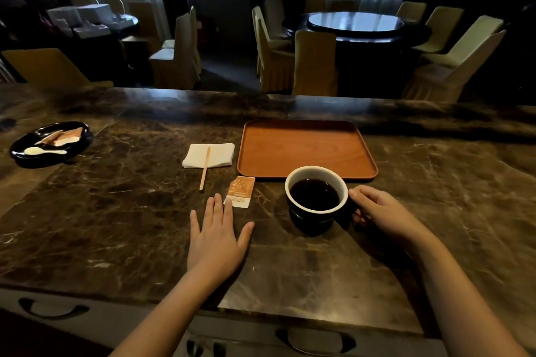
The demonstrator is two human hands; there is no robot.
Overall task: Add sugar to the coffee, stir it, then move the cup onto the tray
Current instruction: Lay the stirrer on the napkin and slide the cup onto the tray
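Observation:
A dark cup point(316, 197) with a white inside holds black coffee and stands on the marble counter, just in front of the orange-brown tray point(307, 151). My right hand point(383, 214) is closed around the cup's handle side. My left hand point(216, 236) lies flat on the counter, fingers apart, its fingertips touching the lower edge of an orange and white sugar packet point(241, 192) with a torn top corner. A wooden stir stick point(205, 168) rests partly on a white napkin point(208, 155) left of the tray.
A black oval dish point(50, 143) at the far left carries more packets and a white spoon. The counter's far edge runs behind the tray; beyond it are covered chairs and a round dining table. Drawer handles sit below the counter's near edge.

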